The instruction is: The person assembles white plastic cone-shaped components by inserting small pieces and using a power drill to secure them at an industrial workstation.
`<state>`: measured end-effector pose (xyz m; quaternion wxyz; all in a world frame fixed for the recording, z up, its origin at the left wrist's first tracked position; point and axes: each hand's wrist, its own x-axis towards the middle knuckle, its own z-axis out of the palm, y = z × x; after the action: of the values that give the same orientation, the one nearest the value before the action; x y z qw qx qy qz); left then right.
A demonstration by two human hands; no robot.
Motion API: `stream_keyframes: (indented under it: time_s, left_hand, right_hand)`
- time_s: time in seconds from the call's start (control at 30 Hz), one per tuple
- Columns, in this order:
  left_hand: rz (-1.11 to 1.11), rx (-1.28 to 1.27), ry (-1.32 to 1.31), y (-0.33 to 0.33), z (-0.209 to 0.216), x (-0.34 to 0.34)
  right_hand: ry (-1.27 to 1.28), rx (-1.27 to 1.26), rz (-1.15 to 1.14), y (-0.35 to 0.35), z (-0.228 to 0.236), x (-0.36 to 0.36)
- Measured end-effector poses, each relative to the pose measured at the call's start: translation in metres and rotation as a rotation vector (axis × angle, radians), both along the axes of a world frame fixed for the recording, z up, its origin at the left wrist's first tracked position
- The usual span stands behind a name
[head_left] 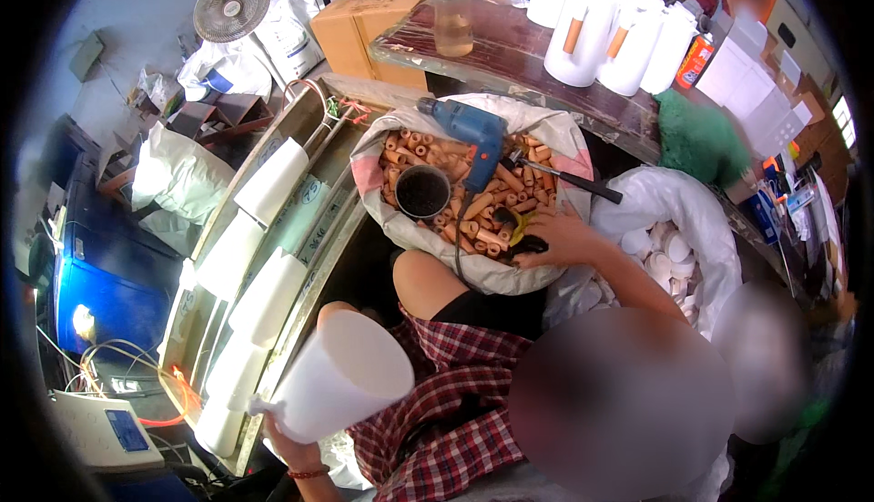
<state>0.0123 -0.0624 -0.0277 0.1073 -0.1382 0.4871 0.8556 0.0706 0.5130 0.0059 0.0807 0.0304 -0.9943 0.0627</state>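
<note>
Steady the white container in your left grip, curled at its lower end, and gently guide your right grip, whose hold I cannot tell, beside the yellow-and-black object.

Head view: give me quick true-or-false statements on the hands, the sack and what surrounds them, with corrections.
1. The left hand holds a white container. True.
2. The blue drill lies on the table. False: the blue drill lies on the orange pieces in the sack.
3. A black-handled tool extends over the sack's rim. True.
4. The right hand is at the fan. False: it is at the sack; the fan stands at upper left.
</note>
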Motion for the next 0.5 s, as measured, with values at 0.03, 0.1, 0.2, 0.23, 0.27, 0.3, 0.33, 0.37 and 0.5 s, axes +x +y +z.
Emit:
stream_keyframes:
  time_s: [0.03,0.1,0.2,0.23,0.27,0.3,0.33,0.37,0.5]
  left_hand:
    - [-0.054,-0.049,-0.021,-0.004,-0.015,0.007]
    - [-0.133,-0.055,-0.137,0.014,-0.013,0.017]
    - [-0.158,-0.259,-0.033,0.030,-0.006,0.014]
    - [-0.164,-0.398,0.004,0.030,-0.004,0.013]
    - [-0.167,-0.536,0.043,0.028,-0.003,0.013]
    - [-0.167,-0.672,0.078,0.027,-0.002,0.013]
    - [-0.169,-0.808,0.113,0.026,-0.001,0.012]
    - [-0.211,-1.025,0.291,0.028,0.007,0.011]
    - [-0.080,-1.003,0.390,0.039,0.015,0.011]
  right_hand:
    - [-0.066,-0.062,-0.052,0.006,-0.004,-0.002]
    - [-0.181,-0.422,-0.248,0.012,0.008,-0.032]
    - [-0.072,-0.261,-0.420,0.039,-0.031,-0.084]
    - [-0.114,-0.199,-0.480,0.047,-0.044,-0.099]
    - [-0.152,-0.136,-0.536,0.053,-0.056,-0.113]
    - [-0.190,-0.069,-0.589,0.054,-0.060,-0.123]
    - [-0.180,-0.074,-0.594,0.055,-0.063,-0.129]
    - [-0.173,-0.072,-0.600,0.057,-0.064,-0.131]
    - [-0.104,0.034,-0.518,0.063,-0.083,-0.129]
